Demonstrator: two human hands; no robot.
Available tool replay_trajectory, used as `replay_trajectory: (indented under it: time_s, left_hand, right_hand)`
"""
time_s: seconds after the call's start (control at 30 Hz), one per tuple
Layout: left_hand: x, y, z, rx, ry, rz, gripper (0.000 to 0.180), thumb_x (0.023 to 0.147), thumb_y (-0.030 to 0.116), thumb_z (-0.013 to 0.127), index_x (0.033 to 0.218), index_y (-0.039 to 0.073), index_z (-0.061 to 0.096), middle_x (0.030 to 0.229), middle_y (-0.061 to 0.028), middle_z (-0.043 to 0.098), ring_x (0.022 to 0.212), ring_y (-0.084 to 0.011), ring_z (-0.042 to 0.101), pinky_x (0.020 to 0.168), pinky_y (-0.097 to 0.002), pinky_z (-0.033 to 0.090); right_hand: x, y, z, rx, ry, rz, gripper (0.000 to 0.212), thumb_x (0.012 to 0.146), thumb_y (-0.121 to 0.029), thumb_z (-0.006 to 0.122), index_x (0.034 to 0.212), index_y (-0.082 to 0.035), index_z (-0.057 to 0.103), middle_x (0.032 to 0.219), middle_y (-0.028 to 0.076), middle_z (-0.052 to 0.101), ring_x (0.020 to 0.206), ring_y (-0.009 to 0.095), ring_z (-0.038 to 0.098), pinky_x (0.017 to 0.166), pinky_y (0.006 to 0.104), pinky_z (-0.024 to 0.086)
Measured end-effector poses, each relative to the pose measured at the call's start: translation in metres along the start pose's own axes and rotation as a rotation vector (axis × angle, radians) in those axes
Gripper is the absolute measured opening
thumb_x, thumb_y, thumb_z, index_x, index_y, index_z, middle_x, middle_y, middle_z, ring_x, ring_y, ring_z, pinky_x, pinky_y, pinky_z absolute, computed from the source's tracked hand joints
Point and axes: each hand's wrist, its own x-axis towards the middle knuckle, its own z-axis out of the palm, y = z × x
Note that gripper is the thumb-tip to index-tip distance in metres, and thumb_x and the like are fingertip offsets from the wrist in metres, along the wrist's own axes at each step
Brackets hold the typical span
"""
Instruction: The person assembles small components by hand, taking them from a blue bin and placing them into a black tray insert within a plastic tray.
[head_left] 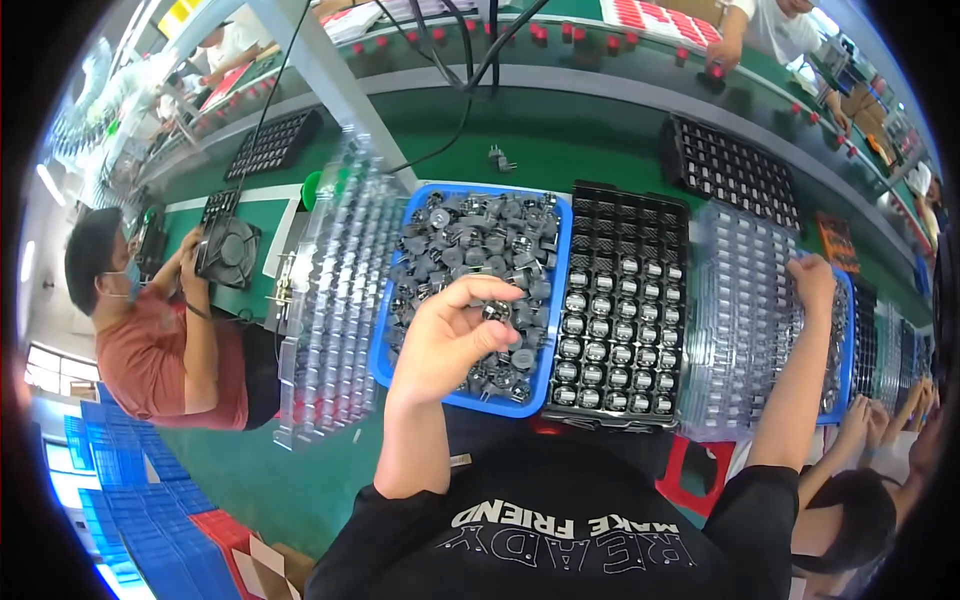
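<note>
- Black shirt point(560, 530) filled six o'clock, nearest of all!
- Left hand point(450, 335), just above: thumb and fingers nearly closed, pinching a small dark part point(497, 311) over the blue bin point(515, 409) of grey pieces point(480, 235).
- Three o'clock from it, the black tray point(630, 225), lower rows loaded!
- Nine o'clock, stacked clear trays point(335, 310).
- Out wide at three, the right hand point(814, 282) by more clear plastic point(740, 310), fingers curled; grip impossible to tell.
- Beyond nine, a masked co-worker point(170, 350) held a fan point(230, 252)!

Bright overall; window point(62, 374) glaring at left; edges bent, seemingly soft.
</note>
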Motion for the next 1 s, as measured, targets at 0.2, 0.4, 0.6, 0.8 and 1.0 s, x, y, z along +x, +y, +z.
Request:
replay_trajectory:
  time_s: [0.2, 0.4, 0.6, 0.8, 1.0]
  left_hand:
    - [0.042, 0.011, -0.001, 0.547, 0.072, 0.158, 0.025, 0.087, -0.005, 0.052, 0.106, 0.001, 0.067, 0.101, -0.0031, 0.065, 0.083, -0.0113, 0.059, 0.075, -0.0264, 0.048]
    - [0.193, 0.017, 0.006, 1.495, 0.288, -0.224, 0.058, 0.092, 0.041, 0.067, 0.126, -0.004, 0.055, 0.13, -0.0231, 0.063, 0.119, -0.0385, 0.063, 0.1, -0.0452, 0.052]
    - [0.308, -0.062, -0.104, 1.707, 0.258, -0.407, 0.082, 0.086, 0.053, 0.073, 0.144, 0.001, 0.047, 0.147, -0.0212, 0.052, 0.136, -0.036, 0.052, 0.11, -0.0434, 0.046]
    - [0.32, -0.068, -0.112, 1.655, 0.139, -0.542, 0.071, 0.092, 0.04, 0.068, 0.145, 0.003, 0.038, 0.136, -0.025, 0.06, 0.126, -0.04, 0.06, 0.105, -0.0486, 0.048]
    - [0.314, -0.052, -0.118, 1.805, -0.117, -0.233, 0.036, 0.091, 0.028, 0.063, 0.117, 0.003, 0.066, 0.12, -0.0239, 0.069, 0.112, -0.0419, 0.066, 0.096, -0.0503, 0.053]
  right_hand:
    - [0.011, 0.009, 0.0, -0.057, -0.002, -0.117, 0.02, 0.081, -0.015, 0.077, 0.08, -0.002, 0.062, 0.073, 0.01, 0.067, 0.067, 0.023, 0.065, 0.065, 0.0378, 0.051]
    - [0.008, 0.008, 0.007, -0.102, 0.05, -0.285, 0.012, 0.088, -0.014, 0.065, 0.086, -0.002, 0.066, 0.082, 0.019, 0.07, 0.08, 0.034, 0.07, 0.074, 0.041, 0.054]
    - [-0.009, 0.01, 0.02, -0.063, 0.13, -0.27, 0.013, 0.088, -0.008, 0.058, 0.08, -0.001, 0.065, 0.083, 0.023, 0.069, 0.085, 0.043, 0.067, 0.079, 0.0496, 0.052]
    - [-0.029, -0.005, 0.002, -0.034, 0.144, -0.164, 0.015, 0.077, -0.011, 0.074, 0.082, -0.001, 0.064, 0.085, 0.021, 0.07, 0.084, 0.041, 0.068, 0.079, 0.0466, 0.054]
    - [-0.024, 0.004, 0.0, -0.005, 0.1, -0.142, 0.018, 0.079, -0.013, 0.073, 0.089, -0.001, 0.065, 0.085, 0.019, 0.07, 0.085, 0.036, 0.069, 0.079, 0.0428, 0.055]
